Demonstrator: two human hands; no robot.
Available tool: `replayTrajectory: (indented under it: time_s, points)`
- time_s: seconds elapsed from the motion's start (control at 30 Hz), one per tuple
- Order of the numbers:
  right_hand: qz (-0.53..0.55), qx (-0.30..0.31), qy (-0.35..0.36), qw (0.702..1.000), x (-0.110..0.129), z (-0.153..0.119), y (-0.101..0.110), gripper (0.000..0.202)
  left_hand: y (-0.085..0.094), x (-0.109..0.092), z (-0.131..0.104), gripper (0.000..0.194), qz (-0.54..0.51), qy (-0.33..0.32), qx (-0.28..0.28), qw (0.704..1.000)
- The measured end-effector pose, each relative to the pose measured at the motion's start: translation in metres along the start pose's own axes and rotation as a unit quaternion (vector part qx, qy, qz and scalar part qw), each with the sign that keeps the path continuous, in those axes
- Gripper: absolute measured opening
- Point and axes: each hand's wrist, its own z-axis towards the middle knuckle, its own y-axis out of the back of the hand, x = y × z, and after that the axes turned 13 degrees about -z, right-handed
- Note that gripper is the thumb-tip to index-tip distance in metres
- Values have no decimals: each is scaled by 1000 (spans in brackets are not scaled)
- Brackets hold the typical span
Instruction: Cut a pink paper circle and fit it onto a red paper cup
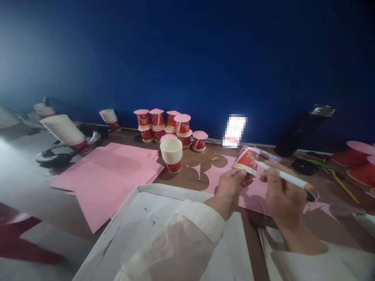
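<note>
Loose white fabric sleeve (175, 246) is crossing a shallow white cardboard tray (140, 238), which is sitting nearest the camera at eight o'clock from the held cup. Around it, a fanned pile of square pink paper sheets (114, 168) is spreading at nine o'clock, and a nested stack of cream-and-red paper cups (171, 152) is standing nearer on the same side. Beyond, between nine and ten o'clock, upturned red cups capped with pink paper discs (177, 127) are standing two tiers high. A bright rectangle (234, 130), pixelated past reading, is glowing towards eleven; a tall black cylindrical bottle (303, 130) is leaning at two, and a thin yellow-green cable (345, 187) is trailing near four. Under both hands, a pink sheet with rounded cut-outs (213, 175) is lying on the table. The left hand (230, 189) is pinching the lower edge of a red printed paper cup (246, 160), which is tilting above that sheet, showing a cream lower band and slanting white strip. The right hand (284, 199) is gripping a white pen-like stick (288, 176), its tip pointing at the cup's right side. Brown wooden tabletop (189, 178) is running back to a plain dark blue wall (187, 58).
</note>
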Motion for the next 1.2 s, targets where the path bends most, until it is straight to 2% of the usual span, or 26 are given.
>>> replayTrajectory:
  time_s: [0.1,0.23,0.37,0.63,0.8,1.0,1.2]
  points:
    - [-10,27,76,997,2,-5,1,31,1,3,1,40,15,-7,-3,1000]
    - [-72,43,98,992,3,-3,0,30,4,7,4,35,41,-10,-8,999]
    - [-112,14,115,987,3,-1,0,30,5,9,6,33,57,-14,-14,998]
    - [-165,-15,117,979,1,-3,-1,37,4,6,5,26,77,-15,-17,997]
    - [-151,1,112,982,-1,-2,-1,39,4,7,5,21,88,-12,-15,996]
    - [-144,9,69,987,2,-3,-1,34,1,5,1,12,109,-8,-24,994]
    - [-162,-2,68,984,2,-2,0,40,-3,3,-1,15,115,-3,-34,993]
